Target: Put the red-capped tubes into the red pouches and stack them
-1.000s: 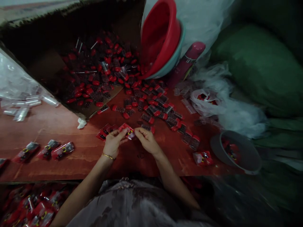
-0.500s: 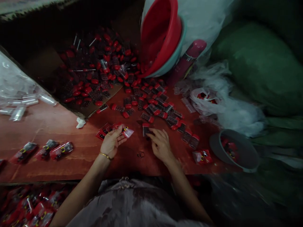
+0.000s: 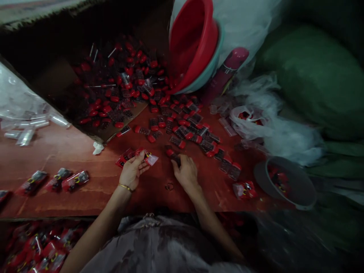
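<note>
My left hand (image 3: 133, 170) pinches a red printed plastic packet (image 3: 149, 157) with a clear end, and more red packet material shows to its left. My right hand (image 3: 186, 171) is closed on a small clear container with a red cap (image 3: 171, 151); its dark contents show through, and my fingers hide its lower end. Beyond both hands lies a loose heap of similar red-capped containers (image 3: 184, 131). Between my wrists, a small dark ring-shaped item (image 3: 169, 186) rests on the red tabletop (image 3: 105, 197).
A cardboard box (image 3: 64, 98) spills red-capped containers at the back left. Filled packets (image 3: 75, 181) lie at left. A red basin (image 3: 196, 49), a pink-capped bottle (image 3: 227, 68), a plastic bag (image 3: 290, 129) and a grey tub (image 3: 295, 189) stand right. More packets (image 3: 42, 246) lie below the table edge.
My right hand has picked up a red-capped container, which has turned from upright to tilted and moved slightly left. My left hand keeps its hold on the packet.
</note>
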`<state>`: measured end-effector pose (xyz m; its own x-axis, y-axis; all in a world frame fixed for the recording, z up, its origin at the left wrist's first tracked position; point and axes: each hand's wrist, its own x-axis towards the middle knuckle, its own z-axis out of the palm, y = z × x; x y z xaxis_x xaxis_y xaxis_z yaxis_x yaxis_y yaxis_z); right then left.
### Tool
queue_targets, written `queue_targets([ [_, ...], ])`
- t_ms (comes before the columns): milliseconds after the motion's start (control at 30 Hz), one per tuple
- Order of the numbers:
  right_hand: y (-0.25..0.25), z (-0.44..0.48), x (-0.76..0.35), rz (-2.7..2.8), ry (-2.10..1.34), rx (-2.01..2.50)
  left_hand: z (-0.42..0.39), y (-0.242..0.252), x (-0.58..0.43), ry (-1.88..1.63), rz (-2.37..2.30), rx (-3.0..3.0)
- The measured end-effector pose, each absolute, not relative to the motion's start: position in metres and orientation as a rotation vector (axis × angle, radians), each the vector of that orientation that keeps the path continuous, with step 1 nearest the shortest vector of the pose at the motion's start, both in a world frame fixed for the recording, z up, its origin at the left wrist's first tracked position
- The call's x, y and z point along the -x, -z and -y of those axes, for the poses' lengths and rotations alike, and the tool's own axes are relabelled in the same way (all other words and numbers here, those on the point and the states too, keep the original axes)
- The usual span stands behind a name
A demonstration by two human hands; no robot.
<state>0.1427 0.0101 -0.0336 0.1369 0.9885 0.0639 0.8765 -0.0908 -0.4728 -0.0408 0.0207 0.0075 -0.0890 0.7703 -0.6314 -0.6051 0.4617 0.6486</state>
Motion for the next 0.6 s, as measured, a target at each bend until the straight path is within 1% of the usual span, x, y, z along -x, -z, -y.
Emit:
queue_targets([
  [133, 0.030, 0.004, -0.153, 1.439, -1.094, 1.558, -0.023, -0.008, 0.039, -1.126, -1.188, -0.185],
  [233, 0.022, 0.013, -0.153, 1.133, -1.447, 1.237, -0.024, -0.007, 0.034, -1.104, -1.184, -0.201],
  [333, 0.017, 0.016, -0.149, 0.963, -1.572, 1.130, -0.023, -0.007, 0.030, -1.089, -1.181, -0.212],
  [467, 0.014, 0.017, -0.145, 0.896, -1.676, 1.115, -0.022, -0.005, 0.031, -1.062, -1.190, -0.226],
  [600, 0.016, 0.018, -0.145, 0.902, -1.679, 1.112, -0.021, -0.005, 0.033, -1.059, -1.192, -0.220],
])
